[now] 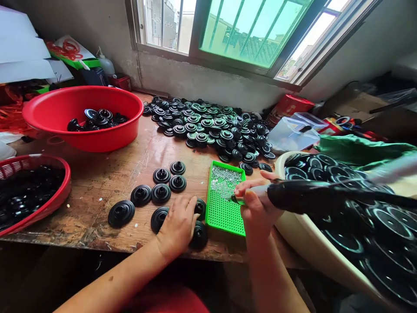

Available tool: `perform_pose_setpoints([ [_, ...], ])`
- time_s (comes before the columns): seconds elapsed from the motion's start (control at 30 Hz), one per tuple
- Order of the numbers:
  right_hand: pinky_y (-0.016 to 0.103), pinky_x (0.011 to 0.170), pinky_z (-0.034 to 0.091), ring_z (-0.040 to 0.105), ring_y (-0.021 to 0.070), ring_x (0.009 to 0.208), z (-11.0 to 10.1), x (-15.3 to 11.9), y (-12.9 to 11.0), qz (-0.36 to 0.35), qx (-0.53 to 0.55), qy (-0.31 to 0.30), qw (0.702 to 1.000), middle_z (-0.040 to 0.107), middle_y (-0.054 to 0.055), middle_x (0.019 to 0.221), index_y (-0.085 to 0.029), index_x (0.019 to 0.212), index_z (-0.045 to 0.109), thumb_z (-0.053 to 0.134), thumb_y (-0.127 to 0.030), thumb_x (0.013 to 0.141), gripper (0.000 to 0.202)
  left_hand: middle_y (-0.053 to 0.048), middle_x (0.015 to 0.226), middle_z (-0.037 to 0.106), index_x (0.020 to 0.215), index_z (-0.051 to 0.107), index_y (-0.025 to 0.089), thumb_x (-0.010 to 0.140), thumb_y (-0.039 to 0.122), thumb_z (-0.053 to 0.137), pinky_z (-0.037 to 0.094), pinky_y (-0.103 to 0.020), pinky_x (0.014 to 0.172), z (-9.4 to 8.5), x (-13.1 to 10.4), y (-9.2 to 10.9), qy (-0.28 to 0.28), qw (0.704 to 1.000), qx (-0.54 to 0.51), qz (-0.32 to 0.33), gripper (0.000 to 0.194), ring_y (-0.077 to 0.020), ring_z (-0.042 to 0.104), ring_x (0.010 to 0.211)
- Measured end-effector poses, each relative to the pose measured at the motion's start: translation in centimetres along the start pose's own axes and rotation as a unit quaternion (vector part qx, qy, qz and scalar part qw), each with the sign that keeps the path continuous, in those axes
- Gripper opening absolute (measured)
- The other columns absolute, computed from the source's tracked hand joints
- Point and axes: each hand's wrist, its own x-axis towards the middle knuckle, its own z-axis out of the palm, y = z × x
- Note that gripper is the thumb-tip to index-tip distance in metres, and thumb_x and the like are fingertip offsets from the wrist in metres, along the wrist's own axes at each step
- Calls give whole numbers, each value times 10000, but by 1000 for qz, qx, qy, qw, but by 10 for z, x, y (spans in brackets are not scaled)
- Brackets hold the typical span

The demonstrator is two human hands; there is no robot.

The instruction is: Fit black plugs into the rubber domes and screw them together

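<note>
My right hand (259, 206) is wrapped round a black electric screwdriver (293, 194), its tip pointing left over the green perforated tray (224, 217). Small silver screws (228, 174) lie at the far end of that tray, with more scattered toward its middle. Left of the tray, my left hand (179, 219) rests with curled fingers among round, stepped black plastic discs; it seems to grip one, mostly hidden under the palm. A black disc (199, 236) shows beside my thumb, and another disc (158, 219) peeks out on the left. Several more discs (160, 193) stand in loose rows beyond.
A large pile of black discs (208, 124) lies beneath the window. On the left stand a red basin (107, 141) and a red basket (67, 182), both holding black parts. A cream tub (312, 237) full of discs is close on the right, near a clear plastic box (289, 137).
</note>
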Motion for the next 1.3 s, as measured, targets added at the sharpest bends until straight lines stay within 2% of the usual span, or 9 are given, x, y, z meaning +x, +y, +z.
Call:
perform_pose_setpoints([
  [0.07, 308, 574, 507, 603, 138, 550, -12, 2, 8, 25, -39, 28, 999, 662, -62, 686, -220, 1143, 566, 751, -241, 808, 384, -144, 1290, 646, 1344, 542, 142, 946, 175, 590, 467, -505, 1015, -18, -12, -8, 44, 997, 55, 24, 402, -335, 546, 1207],
  [0.17, 301, 555, 496, 604, 137, 534, -23, -1, 22, 42, -52, 35, 997, 660, -66, 679, -216, 1121, 565, 745, -236, 801, 368, -136, 1242, 670, 1305, 575, 157, 953, 229, 601, 462, -523, 993, -37, -34, -32, 63, 994, 90, 18, 359, -346, 569, 1162],
  [0.27, 311, 572, 509, 605, 140, 530, -25, -4, 29, 27, -31, 28, 999, 663, -70, 678, -229, 1134, 539, 739, -236, 794, 394, -117, 1129, 681, 1195, 615, 168, 957, 242, 607, 490, -474, 965, -40, -53, -54, 57, 998, 41, 9, 249, -305, 601, 1085],
  [0.37, 302, 564, 508, 604, 136, 525, -22, -4, 32, 26, -18, 24, 999, 666, -74, 678, -238, 1123, 539, 736, -233, 787, 390, -98, 1104, 664, 1192, 604, 183, 978, 206, 572, 494, -437, 972, -31, -63, -63, 73, 997, -17, 6, 217, -264, 602, 1067],
  [0.53, 293, 547, 504, 604, 137, 516, -21, -3, 36, 32, -25, 29, 999, 661, -80, 658, -233, 1105, 543, 743, -234, 773, 387, -90, 1103, 641, 1175, 606, 206, 978, 203, 574, 500, -448, 968, -18, -60, -57, 96, 994, -50, -16, 199, -258, 593, 1063],
  [0.83, 303, 564, 510, 606, 140, 519, -24, -5, 37, 28, -29, 27, 999, 672, -75, 659, -227, 1119, 550, 745, -237, 773, 397, -89, 1114, 640, 1213, 582, 216, 964, 208, 593, 504, -459, 967, -15, -57, -54, 102, 992, -64, -29, 249, -267, 595, 1074],
  [1.03, 312, 585, 515, 609, 143, 549, -20, -3, 25, 12, -15, 28, 999, 677, -62, 690, -226, 1144, 572, 738, -204, 797, 386, -71, 1046, 647, 1061, 611, 214, 933, 192, 632, 520, -424, 917, -10, -51, -45, 100, 986, -129, -44, 131, -244, 610, 1007],
  [1.17, 346, 618, 515, 601, 167, 597, -4, -6, -3, 5, 49, -2, 999, 665, -37, 710, -230, 1165, 596, 725, -221, 816, 372, -68, 1037, 652, 1042, 633, 207, 917, 182, 648, 526, -415, 912, -7, -48, -40, 92, 983, -149, -59, 128, -238, 605, 1006],
  [1.3, 337, 600, 484, 553, 156, 595, 32, -22, -31, 50, 166, -78, 982, 623, -33, 721, -254, 1233, 566, 701, -294, 861, 398, -82, 1047, 642, 1031, 631, 190, 906, 175, 657, 531, -423, 903, -7, -47, -40, 81, 982, -156, -67, 129, -241, 593, 1009],
])
